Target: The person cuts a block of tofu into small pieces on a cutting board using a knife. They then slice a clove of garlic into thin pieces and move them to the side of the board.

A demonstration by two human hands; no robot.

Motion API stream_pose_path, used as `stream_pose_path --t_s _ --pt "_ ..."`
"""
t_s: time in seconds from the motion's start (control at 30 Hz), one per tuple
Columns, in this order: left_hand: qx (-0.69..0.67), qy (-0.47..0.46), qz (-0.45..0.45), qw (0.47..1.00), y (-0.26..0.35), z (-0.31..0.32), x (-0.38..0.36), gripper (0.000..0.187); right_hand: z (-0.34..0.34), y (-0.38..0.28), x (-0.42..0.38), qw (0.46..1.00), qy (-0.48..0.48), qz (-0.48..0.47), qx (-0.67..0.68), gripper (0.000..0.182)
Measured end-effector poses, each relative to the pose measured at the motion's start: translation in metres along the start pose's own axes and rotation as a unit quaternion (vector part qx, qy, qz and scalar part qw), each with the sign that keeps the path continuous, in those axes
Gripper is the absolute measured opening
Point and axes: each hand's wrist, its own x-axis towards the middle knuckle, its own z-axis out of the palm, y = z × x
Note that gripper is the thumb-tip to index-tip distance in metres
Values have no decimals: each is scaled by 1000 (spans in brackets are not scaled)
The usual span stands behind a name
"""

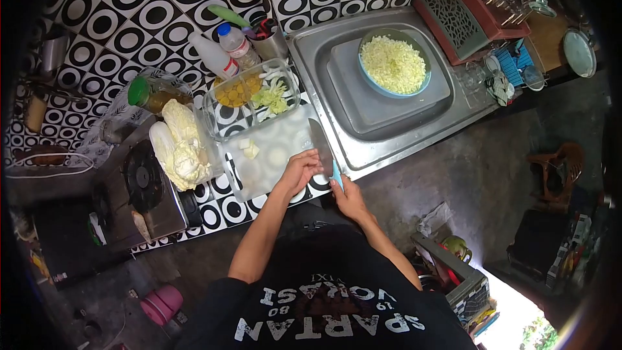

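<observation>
My right hand [350, 199] is closed around the blue handle of a kitchen knife [322, 146], whose broad blade points away from me over the right end of the cutting board. Beside the blade, my left hand [302, 172] has its fingers loosely bent and their tips right at the metal. Under them lies a pale translucent cutting board [262, 168], with a small cut piece of cabbage [249, 149] on its left half. A napa cabbage [181, 149] lies left of the board. Chopped cabbage [394, 65] fills a blue bowl [414, 93] in the sink area.
Behind the board, a clear divided container [210, 113] holds yellow slices and leafy pieces. Bottles [236, 45] and a utensil cup [272, 45] stand by the tiled wall. A gas stove [146, 175] is at left, a steel sink [389, 149] and a dish rack [453, 19] at right.
</observation>
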Motion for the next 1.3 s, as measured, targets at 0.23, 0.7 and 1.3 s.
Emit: stream_pose_path --t_s 0.23,0.7,1.3 --pt "2 76 37 996 -7 -7 -6 30 -20 4 9 994 -69 21 86 33" --pt "189 275 203 920 49 -35 12 25 -62 25 8 995 -16 80 48 34" --pt "614 250 315 680 31 -43 -19 38 -58 -10 14 992 -47 52 -102 34"
